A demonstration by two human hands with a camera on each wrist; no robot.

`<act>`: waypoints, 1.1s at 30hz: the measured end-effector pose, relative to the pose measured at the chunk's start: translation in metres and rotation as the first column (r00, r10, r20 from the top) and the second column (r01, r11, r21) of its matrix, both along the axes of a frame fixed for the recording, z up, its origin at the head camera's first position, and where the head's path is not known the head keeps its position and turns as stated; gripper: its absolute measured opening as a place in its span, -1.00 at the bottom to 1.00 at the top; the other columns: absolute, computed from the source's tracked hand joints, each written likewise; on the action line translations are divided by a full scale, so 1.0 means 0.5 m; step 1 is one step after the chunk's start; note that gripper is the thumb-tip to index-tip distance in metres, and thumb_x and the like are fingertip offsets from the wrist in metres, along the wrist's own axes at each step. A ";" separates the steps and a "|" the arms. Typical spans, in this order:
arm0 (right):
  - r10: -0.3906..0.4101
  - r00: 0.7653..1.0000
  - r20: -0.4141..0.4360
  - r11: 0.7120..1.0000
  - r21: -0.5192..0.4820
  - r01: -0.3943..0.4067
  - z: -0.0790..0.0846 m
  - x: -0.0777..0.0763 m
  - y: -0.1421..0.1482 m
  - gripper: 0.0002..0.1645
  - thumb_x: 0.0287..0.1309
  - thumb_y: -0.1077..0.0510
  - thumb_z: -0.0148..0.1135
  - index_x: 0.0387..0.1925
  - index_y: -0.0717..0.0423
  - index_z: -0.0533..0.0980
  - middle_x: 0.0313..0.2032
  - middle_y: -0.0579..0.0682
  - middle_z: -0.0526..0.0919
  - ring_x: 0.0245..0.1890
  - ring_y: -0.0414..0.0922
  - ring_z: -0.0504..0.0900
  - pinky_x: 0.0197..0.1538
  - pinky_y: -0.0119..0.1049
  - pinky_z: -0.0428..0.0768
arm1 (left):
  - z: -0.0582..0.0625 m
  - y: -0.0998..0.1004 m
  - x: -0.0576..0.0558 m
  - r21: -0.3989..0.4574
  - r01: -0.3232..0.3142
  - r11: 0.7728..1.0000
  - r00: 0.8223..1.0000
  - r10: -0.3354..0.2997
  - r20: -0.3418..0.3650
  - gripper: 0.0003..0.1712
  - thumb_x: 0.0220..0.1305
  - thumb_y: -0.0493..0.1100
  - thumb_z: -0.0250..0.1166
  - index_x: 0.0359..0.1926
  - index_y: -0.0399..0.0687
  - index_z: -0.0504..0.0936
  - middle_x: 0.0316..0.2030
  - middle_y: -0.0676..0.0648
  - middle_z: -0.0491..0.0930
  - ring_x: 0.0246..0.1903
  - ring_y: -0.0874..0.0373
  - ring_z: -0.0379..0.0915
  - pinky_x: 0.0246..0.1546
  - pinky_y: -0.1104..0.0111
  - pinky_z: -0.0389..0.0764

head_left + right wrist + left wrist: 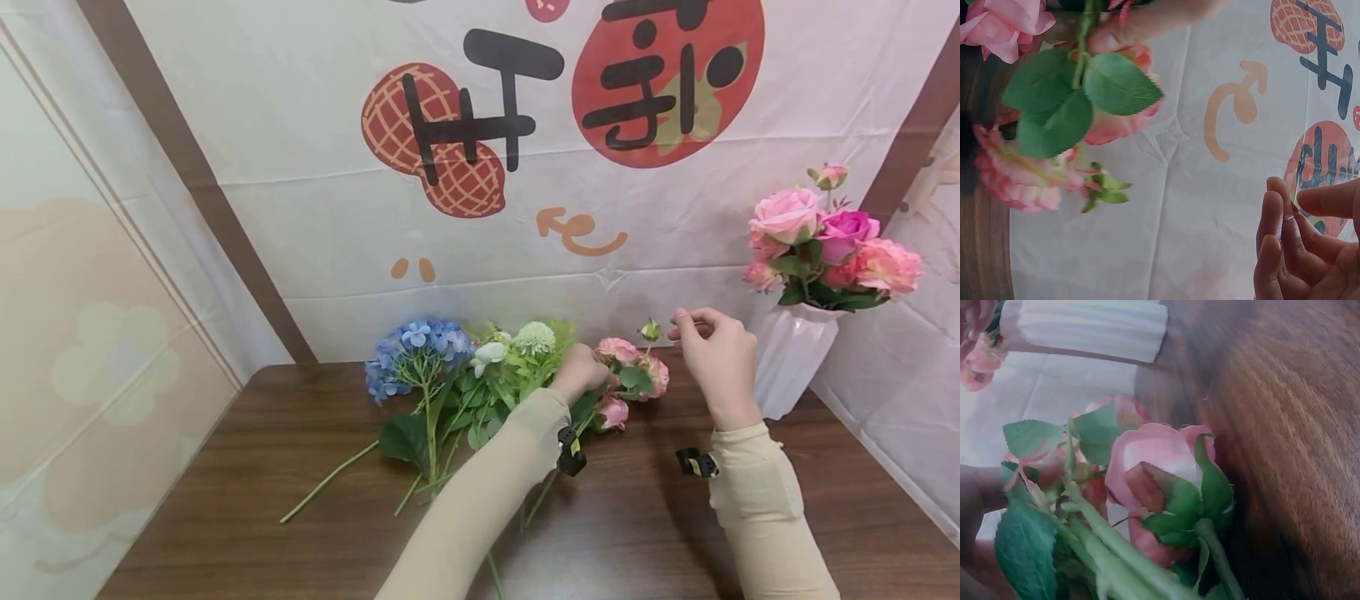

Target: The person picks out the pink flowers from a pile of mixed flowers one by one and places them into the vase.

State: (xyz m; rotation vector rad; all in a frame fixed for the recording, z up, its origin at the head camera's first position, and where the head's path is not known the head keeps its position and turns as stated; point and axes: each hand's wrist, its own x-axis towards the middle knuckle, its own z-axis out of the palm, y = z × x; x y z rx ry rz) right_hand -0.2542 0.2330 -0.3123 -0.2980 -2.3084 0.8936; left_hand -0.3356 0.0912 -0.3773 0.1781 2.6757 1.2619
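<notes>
My left hand (583,373) reaches into the flowers on the table and grips a spray of pink roses (613,412) by its stem. Green leaves (1027,555) partly cover those fingers in the left wrist view. Several pink blooms and a small green bud (650,330) belong to this cluster, close to the wall cloth. To its right, my right hand (716,358) is raised beside the white vase (797,358). Its fingers (1272,219) are loosely bent, the thumb near them, with nothing held. Pink and magenta roses (847,233) stand in the vase.
Left of the left hand lie a blue hydrangea (420,350), a white-green round bloom (535,338) and leafy greenery, their stems (330,482) pointing toward the front of the brown wooden table (300,433). A printed white cloth (315,208) hangs right behind.
</notes>
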 end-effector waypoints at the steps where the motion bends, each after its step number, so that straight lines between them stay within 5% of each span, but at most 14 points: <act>1: 0.000 1.000 0.000 1.000 0.003 0.000 0.000 0.000 0.001 -0.48 0.30 -0.20 -0.02 -0.28 0.09 0.66 -0.40 0.08 0.75 -0.64 -0.31 0.45 -0.54 -0.33 0.31 | 0.001 -0.002 -0.001 0.024 -0.007 1.000 1.000 0.007 0.003 -0.43 -0.12 -0.15 0.52 -0.87 0.01 0.26 -0.82 0.09 0.20 -0.74 0.22 0.16 -0.70 0.43 0.26; 9: 0.002 1.000 -0.005 1.000 0.016 -0.001 -0.004 -0.002 0.005 -0.51 0.29 -0.20 0.00 -0.30 0.06 0.67 -0.42 0.04 0.75 -0.68 -0.42 0.41 -0.51 -0.36 0.32 | 0.016 -0.019 -0.003 0.194 -0.035 0.980 0.999 0.032 0.020 -0.62 0.00 -0.19 0.44 -0.79 -0.09 0.46 -0.78 0.10 0.32 -0.70 0.23 0.22 -0.67 0.44 0.28; 13: 0.013 1.000 0.003 1.000 0.025 -0.013 -0.003 0.001 0.004 -0.52 0.30 -0.19 0.00 -0.29 0.07 0.67 -0.42 0.03 0.76 -0.67 -0.44 0.40 -0.49 -0.35 0.31 | 0.029 -0.028 0.001 0.367 -0.080 0.927 0.995 0.054 0.082 -0.90 -0.04 -0.29 0.43 -0.56 -0.23 0.67 -0.74 0.04 0.43 -0.72 0.23 0.27 -0.71 0.45 0.31; 16: 0.020 1.000 0.010 0.999 0.038 -0.021 -0.004 0.002 0.002 -0.51 0.30 -0.18 -0.01 -0.27 0.08 0.67 -0.41 0.03 0.76 -0.65 -0.40 0.44 -0.49 -0.35 0.33 | 0.042 -0.033 0.000 0.454 -0.112 0.884 0.991 0.067 0.114 -0.91 -0.03 -0.33 0.42 -0.41 -0.24 0.73 -0.71 -0.06 0.52 -0.76 0.24 0.29 -0.70 0.41 0.39; 23: 0.022 1.000 0.007 0.999 0.036 -0.022 -0.005 -0.001 -0.005 -0.52 0.30 -0.18 0.00 -0.25 0.08 0.66 -0.40 0.05 0.76 -0.56 -0.19 0.56 -0.45 -0.30 0.34 | 0.085 -0.058 0.006 0.451 -0.087 0.888 0.994 0.106 -0.017 -0.88 -0.08 -0.29 0.46 -0.41 -0.15 0.77 -0.46 0.00 0.67 -0.50 0.25 0.46 -0.43 0.43 0.51; 27: 0.040 0.999 0.010 0.998 0.040 -0.041 -0.005 0.001 -0.008 -0.53 0.29 -0.18 0.02 -0.25 0.08 0.67 -0.40 0.05 0.75 -0.59 -0.24 0.51 -0.43 -0.29 0.34 | 0.101 -0.068 0.010 0.486 -0.083 0.870 0.991 0.125 -0.054 -0.80 -0.11 -0.28 0.49 -0.35 -0.16 0.76 -0.28 -0.03 0.70 -0.36 0.25 0.44 -0.35 0.46 0.47; 33: 0.071 0.997 -0.019 0.997 0.033 -0.071 0.000 0.008 -0.025 -0.53 0.24 -0.22 0.09 -0.29 0.05 0.67 -0.42 0.03 0.75 -0.59 -0.33 0.52 -0.51 -0.39 0.39 | 0.122 -0.087 0.020 0.558 -0.070 0.827 0.985 0.145 -0.092 -0.77 -0.08 -0.30 0.47 -0.29 -0.20 0.75 -0.31 -0.10 0.72 -0.46 0.28 0.45 -0.45 0.51 0.46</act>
